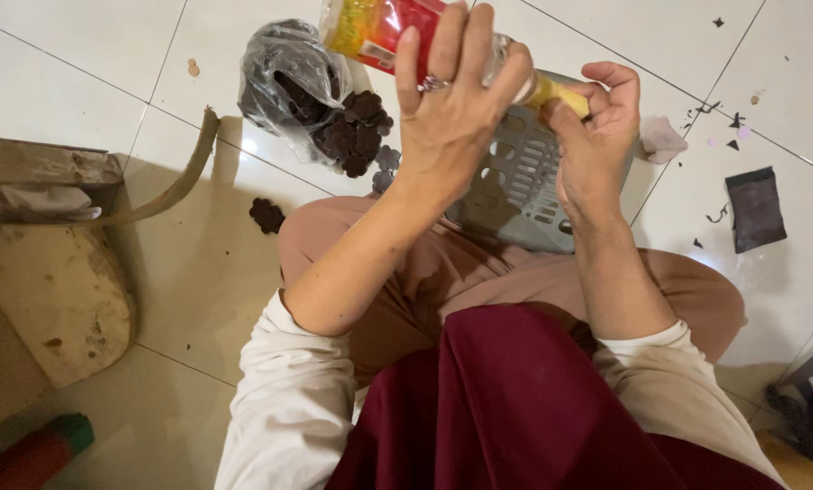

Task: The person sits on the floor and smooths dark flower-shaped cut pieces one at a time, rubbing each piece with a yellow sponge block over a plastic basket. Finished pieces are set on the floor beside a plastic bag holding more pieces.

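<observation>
My left hand (456,104) is wrapped around a clear plastic bottle (370,27) with a red and yellow label, held sideways above my lap. A ring shows on one finger. My right hand (597,127) grips the bottle's yellow cap end (565,93) with its fingers curled around it. Both hands hover over a grey slotted plastic basket (515,181) that rests on the floor by my knees.
A clear plastic bag (284,77) spills dark flower-shaped cutouts (356,132) onto the white tiled floor, and one cutout (267,215) lies apart. A dark square piece (755,209) and small scraps lie at right. A worn wooden stool (53,281) stands at left.
</observation>
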The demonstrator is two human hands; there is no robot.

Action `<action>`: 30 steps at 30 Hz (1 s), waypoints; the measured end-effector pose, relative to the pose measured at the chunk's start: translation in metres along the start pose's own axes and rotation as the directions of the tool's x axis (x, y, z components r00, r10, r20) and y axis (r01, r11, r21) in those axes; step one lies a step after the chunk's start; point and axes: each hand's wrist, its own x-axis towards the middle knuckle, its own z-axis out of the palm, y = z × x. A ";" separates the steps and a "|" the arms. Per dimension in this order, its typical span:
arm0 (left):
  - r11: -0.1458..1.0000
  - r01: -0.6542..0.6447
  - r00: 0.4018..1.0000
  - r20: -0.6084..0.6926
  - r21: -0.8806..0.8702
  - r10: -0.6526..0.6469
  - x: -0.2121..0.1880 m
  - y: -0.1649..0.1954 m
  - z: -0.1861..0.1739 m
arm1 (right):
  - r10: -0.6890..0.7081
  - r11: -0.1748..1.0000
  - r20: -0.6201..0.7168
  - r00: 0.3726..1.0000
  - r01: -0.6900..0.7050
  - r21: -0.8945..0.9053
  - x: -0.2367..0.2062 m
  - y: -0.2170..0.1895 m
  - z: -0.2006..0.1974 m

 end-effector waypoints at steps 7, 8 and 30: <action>0.881 0.281 0.957 0.178 -0.381 -0.228 -0.012 -0.027 0.017 | -0.072 0.986 0.056 0.996 0.079 -0.147 -0.004 0.001 -0.002; 0.835 0.323 0.946 0.184 -0.446 -0.268 -0.016 -0.030 0.024 | -0.077 0.985 0.076 0.994 0.087 -0.148 -0.003 0.002 -0.003; 0.335 0.615 0.699 0.296 -0.714 -0.651 -0.088 -0.079 0.160 | 0.050 0.918 0.072 0.996 -0.017 -0.397 0.024 0.020 -0.019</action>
